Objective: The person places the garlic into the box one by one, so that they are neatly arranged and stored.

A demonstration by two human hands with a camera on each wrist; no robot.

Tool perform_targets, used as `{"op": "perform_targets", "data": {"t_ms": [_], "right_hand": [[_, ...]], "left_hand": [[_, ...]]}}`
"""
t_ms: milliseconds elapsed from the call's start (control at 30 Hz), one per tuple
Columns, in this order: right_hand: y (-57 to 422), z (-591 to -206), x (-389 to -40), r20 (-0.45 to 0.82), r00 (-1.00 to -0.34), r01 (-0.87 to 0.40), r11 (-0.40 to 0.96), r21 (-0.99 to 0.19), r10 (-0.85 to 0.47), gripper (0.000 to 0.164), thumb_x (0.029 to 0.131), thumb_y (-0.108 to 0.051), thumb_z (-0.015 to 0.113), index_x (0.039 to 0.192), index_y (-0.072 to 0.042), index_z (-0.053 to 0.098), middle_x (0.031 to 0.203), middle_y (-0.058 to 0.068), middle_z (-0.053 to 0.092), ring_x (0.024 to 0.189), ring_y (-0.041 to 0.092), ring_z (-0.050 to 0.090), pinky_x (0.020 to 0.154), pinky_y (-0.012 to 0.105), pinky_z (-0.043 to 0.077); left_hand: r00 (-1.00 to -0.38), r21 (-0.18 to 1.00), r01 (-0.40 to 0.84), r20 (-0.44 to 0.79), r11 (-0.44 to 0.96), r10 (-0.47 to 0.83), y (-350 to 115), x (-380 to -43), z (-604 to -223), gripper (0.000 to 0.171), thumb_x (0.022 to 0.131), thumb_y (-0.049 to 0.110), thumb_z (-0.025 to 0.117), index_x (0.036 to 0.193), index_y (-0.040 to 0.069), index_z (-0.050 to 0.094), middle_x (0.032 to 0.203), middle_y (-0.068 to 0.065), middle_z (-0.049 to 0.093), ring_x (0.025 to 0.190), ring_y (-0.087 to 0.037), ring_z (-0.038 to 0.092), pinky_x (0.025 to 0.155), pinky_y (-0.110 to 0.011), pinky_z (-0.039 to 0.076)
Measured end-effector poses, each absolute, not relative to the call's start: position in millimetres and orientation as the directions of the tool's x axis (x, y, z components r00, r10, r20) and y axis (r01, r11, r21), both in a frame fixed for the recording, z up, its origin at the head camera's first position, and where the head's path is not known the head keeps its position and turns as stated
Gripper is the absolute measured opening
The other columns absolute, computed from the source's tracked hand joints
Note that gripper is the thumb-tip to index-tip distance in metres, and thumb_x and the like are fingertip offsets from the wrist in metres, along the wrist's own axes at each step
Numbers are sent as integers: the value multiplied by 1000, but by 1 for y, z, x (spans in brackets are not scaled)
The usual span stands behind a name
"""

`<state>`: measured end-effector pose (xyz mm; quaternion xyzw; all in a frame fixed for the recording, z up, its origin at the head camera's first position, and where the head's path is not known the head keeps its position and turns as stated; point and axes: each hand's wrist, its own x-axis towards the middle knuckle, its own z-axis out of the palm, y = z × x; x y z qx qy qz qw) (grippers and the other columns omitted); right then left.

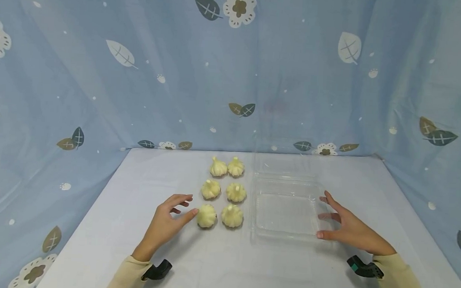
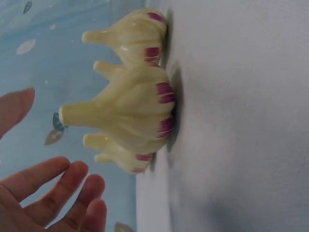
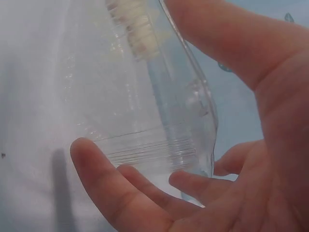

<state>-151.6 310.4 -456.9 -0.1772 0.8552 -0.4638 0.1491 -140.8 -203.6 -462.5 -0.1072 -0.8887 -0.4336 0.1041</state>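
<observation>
Several pale yellow garlic bulbs with stubby stems stand in two columns on the white table. My left hand (image 1: 166,221) is beside the nearest left garlic bulb (image 1: 207,216), thumb and fingers spread apart with nothing between them. In the left wrist view, that bulb (image 2: 120,108) shows purple patches round its base, with other bulbs partly hidden behind it. To the right of the garlic lies a clear plastic container (image 1: 285,213), its lid raised at the back. My right hand (image 1: 346,228) rests at the container's right side. In the right wrist view its loosely spread fingers (image 3: 116,193) lie along the clear wall.
The white table (image 1: 165,171) ends at a blue curtain (image 1: 179,70) with leaf and flower prints, which hangs behind and along both sides. A black wrist mount (image 1: 158,270) sits under the left cuff, another black mount (image 1: 365,267) under the right.
</observation>
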Motion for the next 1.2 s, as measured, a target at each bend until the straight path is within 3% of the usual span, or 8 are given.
{"op": "perform_targets", "data": {"t_ms": [133,333,867,900,967,1033,1133,1200], "right_hand": [[310,-457,-151,-89,-885,-156,472,-867,-457,117,92,-15,79,164,-5,-12,169,33,6,135,61,45,79,28,60],[310,-459,-151,-92,-886,-154,477,-865,-454,119,91,-16,80,164,-5,-12,170,32,7,136,59,46,80,27,60],[309,-458,-151,-95,-891,-145,479,-866,-443,119,91,-16,80,165,-7,-13,170,30,7,137,58,44,80,26,60],[309,-458,-151,-93,-891,-148,480,-864,-443,119,91,-16,81,165,-7,-13,170,30,8,137,57,44,80,26,60],[309,-458,-151,-91,-892,-150,479,-865,-443,119,91,-16,81,165,-7,-12,171,29,8,139,39,53,80,26,60],[309,-458,-151,-92,-891,-150,480,-864,-444,119,91,-16,81,165,-7,-12,171,29,8,139,39,53,80,26,60],[309,-458,-152,-92,-892,-149,480,-864,-443,120,90,-16,81,165,-7,-12,171,29,8,140,40,52,80,26,60],[308,-458,-152,-97,-891,-146,482,-864,-443,120,91,-16,81,164,-6,-13,170,30,7,138,58,43,80,26,60]], "left_hand": [[-959,763,279,253,584,128,-202,-140,-467,47,88,35,84,127,12,73,128,-6,71,108,-22,69,84,-35,59],[-949,765,315,274,561,159,-201,-140,-474,42,85,29,87,121,8,76,124,-4,71,104,-25,70,81,-36,61],[-935,790,352,321,502,150,-195,-141,-479,20,86,21,86,105,19,81,113,0,75,106,-19,70,81,-38,63],[-937,793,346,317,501,145,-195,-141,-479,20,86,21,86,105,18,81,113,0,75,107,-19,70,82,-38,63],[-941,801,335,308,496,138,-194,-141,-478,20,86,20,86,105,17,81,113,-1,76,107,-19,71,84,-40,63],[-944,806,328,304,492,131,-194,-141,-479,20,86,19,85,105,17,81,112,0,77,107,-16,71,86,-40,63],[-941,811,335,317,481,120,-194,-141,-480,19,87,18,84,106,17,80,109,0,78,105,-11,71,87,-41,63],[-938,813,340,328,473,111,-194,-141,-480,18,88,17,84,105,18,80,107,0,78,103,-8,70,88,-42,63]]}}
